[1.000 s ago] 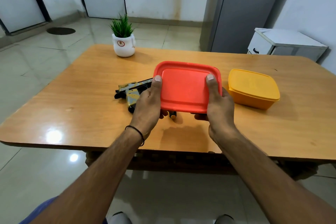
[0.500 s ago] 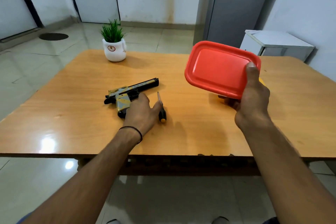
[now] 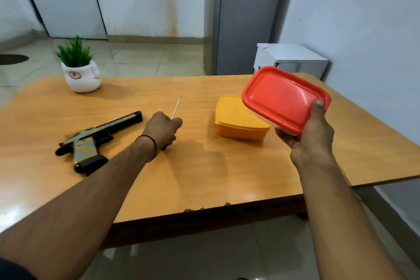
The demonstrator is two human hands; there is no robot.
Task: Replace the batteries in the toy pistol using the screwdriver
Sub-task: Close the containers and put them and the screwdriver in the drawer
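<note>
fingers of the left hand [image 3: 162, 129] are curled round the handle of a thin steel-shafted screwdriver [image 3: 175, 109], so the handle is almost hidden and the shaft pokes up and away over the light brown wooden table [image 3: 204, 166]. the black and yellow-patterned plastic toy pistol [image 3: 95, 140] lies flat just to the left of that hand, apart from it. its long axis runs from the butt at the near left to the muzzle at the far right, so the muzzle end points toward the knuckles. the left hand is plainly the nearer one to the pistol. well to the right of the pistol, the right hand [image 3: 306, 136] holds a rectangular plastic box with a red lid [image 3: 281, 98] tilted in the air, thumb on the lid edge and fingers beneath. a yellow lidded plastic box [image 3: 238, 123] sits right of the pistol, under the red one. no batteries show. my guess is that the pistol must be turned to bring its cover screw under the tip.
</note>
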